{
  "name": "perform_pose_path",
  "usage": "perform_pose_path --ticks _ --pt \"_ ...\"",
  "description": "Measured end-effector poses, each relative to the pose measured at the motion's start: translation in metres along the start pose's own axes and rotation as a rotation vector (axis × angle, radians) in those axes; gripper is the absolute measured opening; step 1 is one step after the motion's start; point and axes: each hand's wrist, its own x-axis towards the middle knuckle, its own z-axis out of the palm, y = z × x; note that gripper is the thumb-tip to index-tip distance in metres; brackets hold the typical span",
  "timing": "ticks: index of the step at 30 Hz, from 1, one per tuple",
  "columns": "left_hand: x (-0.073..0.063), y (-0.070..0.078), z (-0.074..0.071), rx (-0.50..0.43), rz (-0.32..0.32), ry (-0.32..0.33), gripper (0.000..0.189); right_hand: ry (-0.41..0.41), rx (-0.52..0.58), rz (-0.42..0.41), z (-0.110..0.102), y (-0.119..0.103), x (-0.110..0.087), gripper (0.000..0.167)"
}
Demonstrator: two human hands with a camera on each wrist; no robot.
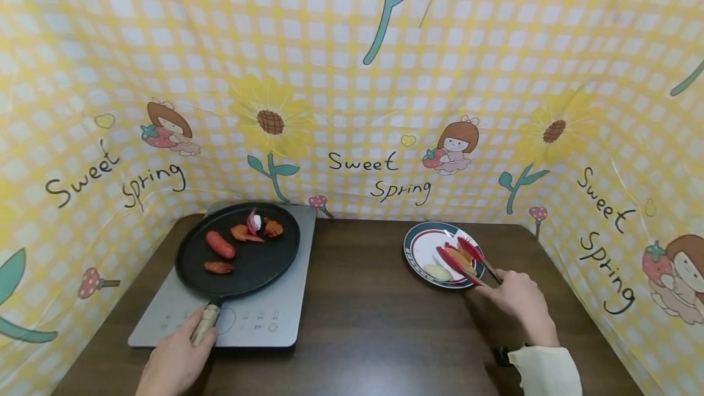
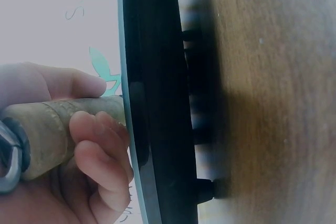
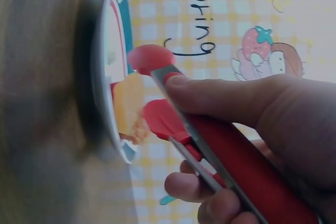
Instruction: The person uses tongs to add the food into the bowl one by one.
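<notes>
In the head view my left hand (image 1: 175,356) grips the handle (image 1: 206,322) of a round black frying pan (image 1: 258,277). The left wrist view has the fingers curled around that handle (image 2: 44,129). The pan holds a red sausage (image 1: 220,245), several browned pieces and a purple-and-white piece (image 1: 254,223). My right hand (image 1: 521,299) holds red-tipped tongs (image 1: 455,260) over a plate (image 1: 411,256). Their tips stand apart around a yellow-brown food piece (image 3: 128,100); whether they touch it I cannot tell. A pale oval piece (image 1: 438,272) lies beside it.
Under the pan is a silver induction cooktop (image 1: 286,316) with touch controls along its front. Dark wooden tabletop (image 1: 357,298) lies between cooktop and plate. A yellow checked cloth (image 1: 352,109) hangs behind and at both sides.
</notes>
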Motion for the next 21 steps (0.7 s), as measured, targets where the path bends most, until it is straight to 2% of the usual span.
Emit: perform_pose_path --ticks 5,12,15,21 --pt "0.0 0.001 -0.001 -0.001 -0.009 -0.012 0.075 -0.052 -0.005 0.027 -0.012 -0.001 -0.006 0.069" --pt "0.0 0.001 -0.001 -0.004 -0.029 -0.027 0.077 -0.077 -0.035 0.018 -0.021 -0.003 -0.012 0.076" --pt "0.0 0.001 -0.001 0.0 -0.023 -0.023 0.077 -0.089 -0.03 0.011 -0.021 -0.004 -0.013 0.074" --pt "0.0 0.0 0.0 -0.004 -0.01 -0.018 0.077 -0.111 -0.019 0.007 -0.018 -0.006 -0.014 0.052"
